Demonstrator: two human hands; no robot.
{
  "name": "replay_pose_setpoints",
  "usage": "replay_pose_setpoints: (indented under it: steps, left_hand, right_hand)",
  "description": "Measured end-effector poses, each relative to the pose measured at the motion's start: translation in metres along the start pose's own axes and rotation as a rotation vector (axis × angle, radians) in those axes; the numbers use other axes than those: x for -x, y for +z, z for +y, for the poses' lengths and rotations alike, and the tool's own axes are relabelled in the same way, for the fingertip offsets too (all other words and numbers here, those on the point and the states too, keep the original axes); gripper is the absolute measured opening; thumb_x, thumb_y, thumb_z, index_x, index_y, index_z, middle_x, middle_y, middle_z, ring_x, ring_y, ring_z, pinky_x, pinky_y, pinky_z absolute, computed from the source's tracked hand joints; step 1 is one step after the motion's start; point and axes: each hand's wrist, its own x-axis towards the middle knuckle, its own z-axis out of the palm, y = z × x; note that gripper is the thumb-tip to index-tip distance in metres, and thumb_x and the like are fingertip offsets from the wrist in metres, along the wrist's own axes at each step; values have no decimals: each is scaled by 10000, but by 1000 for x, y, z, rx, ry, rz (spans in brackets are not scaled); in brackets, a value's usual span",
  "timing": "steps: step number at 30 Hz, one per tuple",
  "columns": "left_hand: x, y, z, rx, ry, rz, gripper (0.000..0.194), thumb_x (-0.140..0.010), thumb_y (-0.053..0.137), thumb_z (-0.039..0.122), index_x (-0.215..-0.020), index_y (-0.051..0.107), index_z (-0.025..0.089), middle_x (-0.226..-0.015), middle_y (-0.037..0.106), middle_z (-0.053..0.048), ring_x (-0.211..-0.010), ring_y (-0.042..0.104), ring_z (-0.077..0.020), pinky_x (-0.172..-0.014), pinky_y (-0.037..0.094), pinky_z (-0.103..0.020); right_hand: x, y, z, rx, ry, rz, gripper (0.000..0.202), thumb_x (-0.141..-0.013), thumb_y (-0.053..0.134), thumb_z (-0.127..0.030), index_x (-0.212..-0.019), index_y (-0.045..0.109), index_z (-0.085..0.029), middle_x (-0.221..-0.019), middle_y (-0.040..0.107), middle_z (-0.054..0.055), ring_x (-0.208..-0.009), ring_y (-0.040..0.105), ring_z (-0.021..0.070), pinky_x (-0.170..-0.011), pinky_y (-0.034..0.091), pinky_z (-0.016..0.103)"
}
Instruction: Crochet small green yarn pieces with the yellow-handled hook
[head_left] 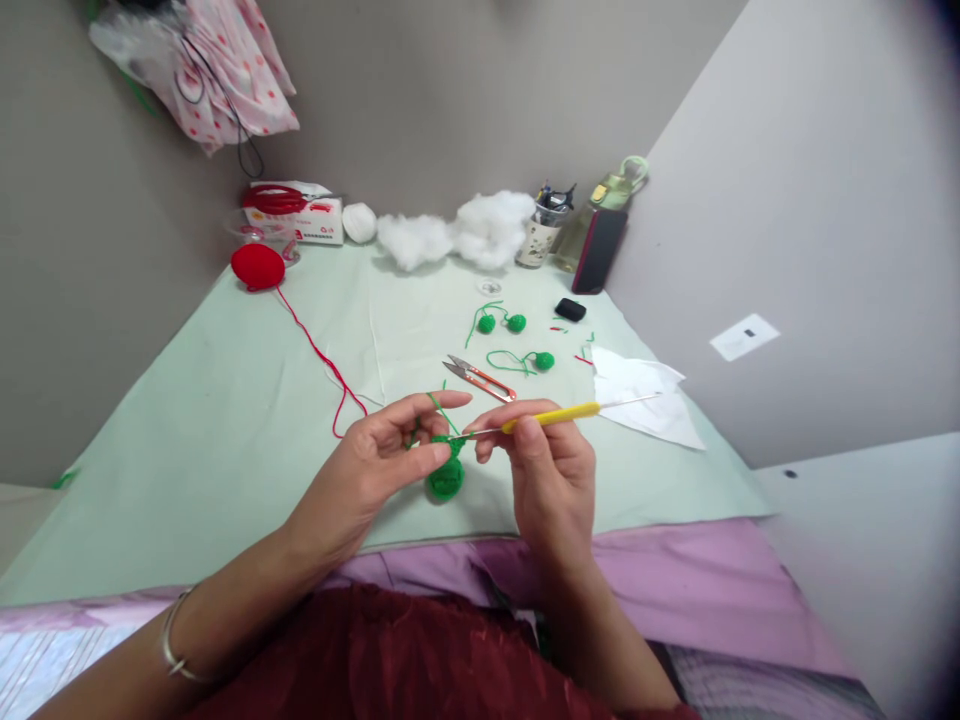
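Observation:
My left hand (382, 450) pinches a small green crocheted piece between thumb and fingers, with green yarn (444, 412) running over its raised index finger. Closed around a yellow-handled crochet hook (562, 415) is my right hand (547, 465); the hook's thin metal tip meets the green piece. Just below the fingertips sits a round green ball of yarn (445, 482). Orange-handled thread snips (484, 381) lie just beyond my hands.
Small green balls (544, 362) with yarn tails lie behind the snips. A red yarn ball (258, 267) is at the left. White stuffing (491, 230), a pen cup (538, 240), a bottle (600, 215) and a phone (600, 250) stand along the back. White paper (645, 400) lies right.

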Motion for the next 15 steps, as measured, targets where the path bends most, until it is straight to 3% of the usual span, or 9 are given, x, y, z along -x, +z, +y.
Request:
replay_pose_setpoints:
  steps: [4, 8, 11, 13, 15]
  left_hand:
    - [0, 0, -1, -115, 67, 39, 338, -883, 812, 285, -1218, 807, 330, -914, 623, 2, -905, 566, -176, -880, 455, -301]
    - [3, 4, -4, -194, 149, 123, 379, -875, 828, 248, -1241, 796, 341, -912, 629, 17, -883, 559, -146, -894, 444, -267]
    - [2, 7, -5, -8, 35, 78, 474, -854, 851, 279, -1316, 756, 323, -848, 623, 30, -761, 529, -110, -803, 453, -238]
    - [-1, 7, -3, 155, -113, 10, 496, -845, 855, 311, -1328, 753, 270, -728, 556, 55, -597, 402, -70, -704, 440, -222]
    - [-4, 6, 1, 263, -194, -6, 467, -826, 863, 302, -1278, 781, 216, -654, 481, 81, -534, 281, -51, -690, 443, -220]
  right_hand:
    - [6, 1, -8, 305, -174, -36, 223, -1063, 519, -195, -1044, 738, -236, -940, 776, 28, -763, 715, 142, -732, 602, 308]
    - [12, 3, -4, 619, -544, -122, 271, -1019, 554, -124, -1213, 704, -238, -1012, 791, 65, -885, 744, 196, -769, 627, 349]
    - [14, 4, 3, 812, -730, -120, 358, -967, 638, -91, -1285, 707, -241, -1089, 786, 100, -990, 746, 229, -798, 637, 358]
    - [14, 4, 4, 796, -710, -107, 351, -969, 642, -98, -1268, 727, -263, -1103, 782, 97, -1006, 745, 233, -798, 638, 363]
    - [10, 4, 2, 611, -570, -39, 282, -1007, 592, -133, -1198, 750, -269, -1027, 780, 75, -905, 741, 214, -752, 631, 369]
